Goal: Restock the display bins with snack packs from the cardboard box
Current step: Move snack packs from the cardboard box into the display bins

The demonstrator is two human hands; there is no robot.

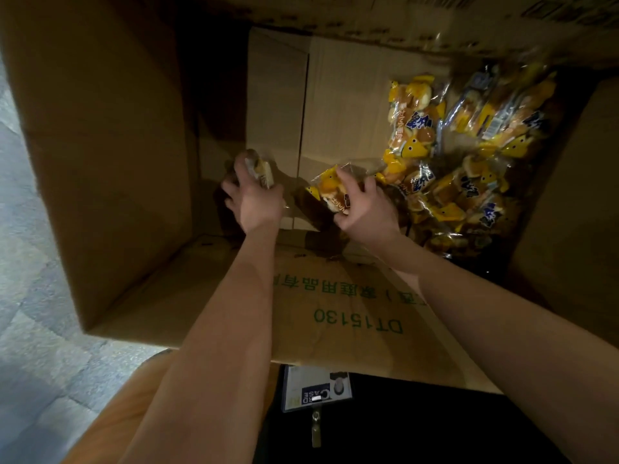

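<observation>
Left arm: bare forearm reaching down and forward into the open cardboard box [100,162], back of the wrist facing the camera.
Left hand [256,199]: its grip is wrapped around a small snack pack [263,172], fingers curled over it near the box's left wall.
Left pack: mostly hidden by the fingers; its pale end sticks out above the hand, long axis running roughly away from the person.
Right arm: bare forearm coming in from the lower right, angled toward the box's middle.
Right hand [363,209]: its grip is closed on a yellow snack pack [330,190], thumb below, fingers on top.
Right pack: long axis tilted, one end pointing up and to the left.
Remaining packs [469,169]: a loose heap of yellow and blue wrappers on the box floor, right side, lying at mixed angles.
Box flap [351,313]: folded toward the person, green printing upside down.
Badge [316,388]: hangs at the chest, bottom centre.
Floor [30,296]: pale tiles at left.
</observation>
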